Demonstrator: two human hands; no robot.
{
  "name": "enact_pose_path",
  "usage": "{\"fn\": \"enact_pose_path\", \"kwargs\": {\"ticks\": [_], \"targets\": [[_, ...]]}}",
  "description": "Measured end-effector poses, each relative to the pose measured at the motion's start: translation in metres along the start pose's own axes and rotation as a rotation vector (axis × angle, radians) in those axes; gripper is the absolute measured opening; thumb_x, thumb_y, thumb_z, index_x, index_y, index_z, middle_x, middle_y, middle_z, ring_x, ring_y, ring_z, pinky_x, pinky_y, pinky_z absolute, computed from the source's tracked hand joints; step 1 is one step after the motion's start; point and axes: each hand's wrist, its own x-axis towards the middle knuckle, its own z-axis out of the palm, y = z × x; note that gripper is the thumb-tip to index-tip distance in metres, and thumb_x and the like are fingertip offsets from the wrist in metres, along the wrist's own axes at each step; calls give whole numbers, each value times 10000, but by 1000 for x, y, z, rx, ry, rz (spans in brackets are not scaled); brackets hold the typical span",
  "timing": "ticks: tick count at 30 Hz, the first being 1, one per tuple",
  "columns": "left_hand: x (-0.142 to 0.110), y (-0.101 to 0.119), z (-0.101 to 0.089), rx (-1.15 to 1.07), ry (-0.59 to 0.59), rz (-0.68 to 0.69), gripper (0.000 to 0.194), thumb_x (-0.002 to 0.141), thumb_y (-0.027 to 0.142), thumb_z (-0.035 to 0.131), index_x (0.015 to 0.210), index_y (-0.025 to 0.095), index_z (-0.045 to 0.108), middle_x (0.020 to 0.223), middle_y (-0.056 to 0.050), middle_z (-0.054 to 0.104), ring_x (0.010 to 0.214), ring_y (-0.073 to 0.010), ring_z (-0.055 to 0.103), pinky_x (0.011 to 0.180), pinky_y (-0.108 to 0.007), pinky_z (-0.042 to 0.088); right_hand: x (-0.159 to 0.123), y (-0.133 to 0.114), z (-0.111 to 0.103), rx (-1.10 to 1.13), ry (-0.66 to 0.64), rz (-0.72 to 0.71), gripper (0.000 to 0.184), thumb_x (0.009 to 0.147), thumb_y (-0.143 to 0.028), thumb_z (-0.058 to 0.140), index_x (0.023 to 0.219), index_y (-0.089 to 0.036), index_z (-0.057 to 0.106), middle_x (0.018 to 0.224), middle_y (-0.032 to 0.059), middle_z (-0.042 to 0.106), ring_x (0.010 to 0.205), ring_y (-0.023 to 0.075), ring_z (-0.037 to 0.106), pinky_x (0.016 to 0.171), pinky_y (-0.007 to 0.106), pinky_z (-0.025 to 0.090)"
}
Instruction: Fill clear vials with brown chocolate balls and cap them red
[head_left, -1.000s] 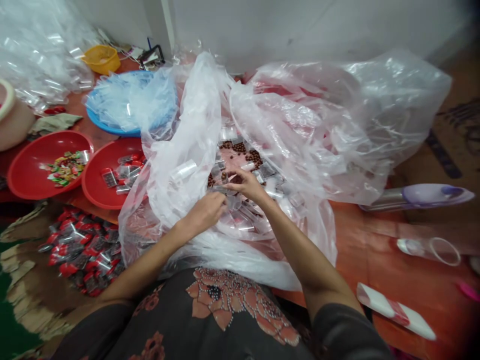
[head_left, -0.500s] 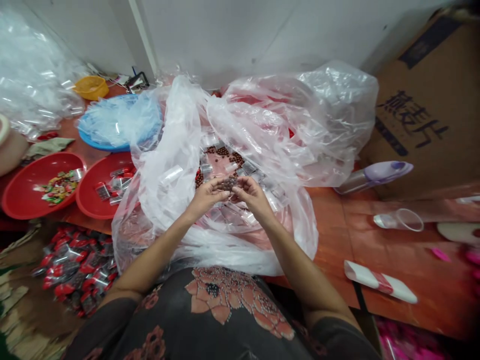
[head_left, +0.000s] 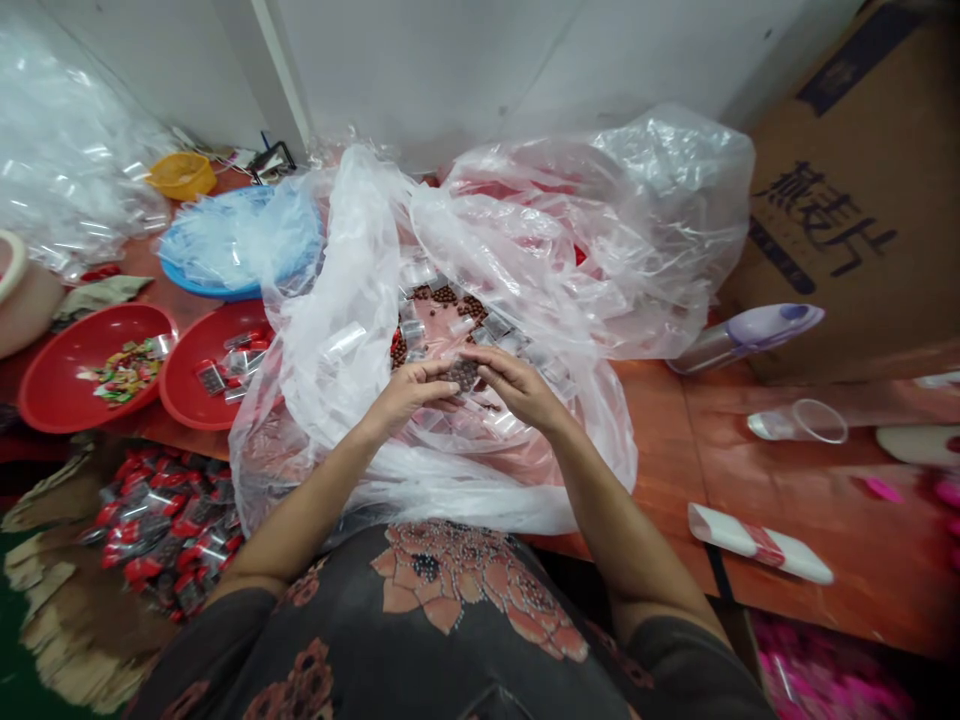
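Note:
A small clear container of brown balls [head_left: 464, 375] sits between my two hands, above the opened plastic bag. My left hand [head_left: 409, 398] pinches its left side, with thumb and fingers closed. On the other side my right hand [head_left: 521, 388] grips it, fingers stretched along the top edge and thumb below. Under and behind the hands, loose brown balls [head_left: 474, 306] and clear containers [head_left: 496, 328] lie in the milky plastic bag [head_left: 352, 230]. The container's exact shape is partly hidden by my fingers.
To the left stand a red bowl [head_left: 37, 395] with colourful bits, another red bowl [head_left: 180, 395] with filled containers, and a blue basin [head_left: 217, 292]. Red-lidded containers [head_left: 161, 515] fill a box below. A clear scoop [head_left: 750, 335], a cup [head_left: 799, 422] and a carton [head_left: 847, 230] are right.
My right hand has shifted slightly, its fingers now straighter along the container. The container shows more of its face. The whole view has moved a little.

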Motion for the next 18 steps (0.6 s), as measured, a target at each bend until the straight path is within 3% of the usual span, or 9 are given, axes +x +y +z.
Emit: {"fn": "enact_pose_path", "kwargs": {"ticks": [3,7,12,18], "targets": [[-1,0,-1,6,-3,9,501,744,268,765,1221,132,693,1099,-117,744,810,-158,720,760,-293,606,-1,1,-1,60,22,54,320,963,-447,541,1211,-291,671,1186,55,664,972,184,653,796,359,590],[-4,1,1,32,-9,46,494,741,277,774,1206,128,698,1091,-111,742,832,-158,712,767,-286,603,-5,4,-1,81,97,89,259,925,-431,620,1082,-242,702,981,29,684,800,141,641,762,319,561],[-6,0,3,50,-6,63,481,737,275,776,1190,132,703,1105,-113,732,848,-159,702,759,-285,602,-8,6,1,125,178,99,212,876,-424,695,962,-231,701,915,17,676,829,153,635,753,305,538],[-6,1,4,91,40,93,540,727,306,793,1223,123,682,1093,-107,733,843,-155,697,767,-290,597,-8,1,1,61,109,57,262,876,-448,684,1075,-277,699,1031,37,691,956,191,650,875,378,548]]}}
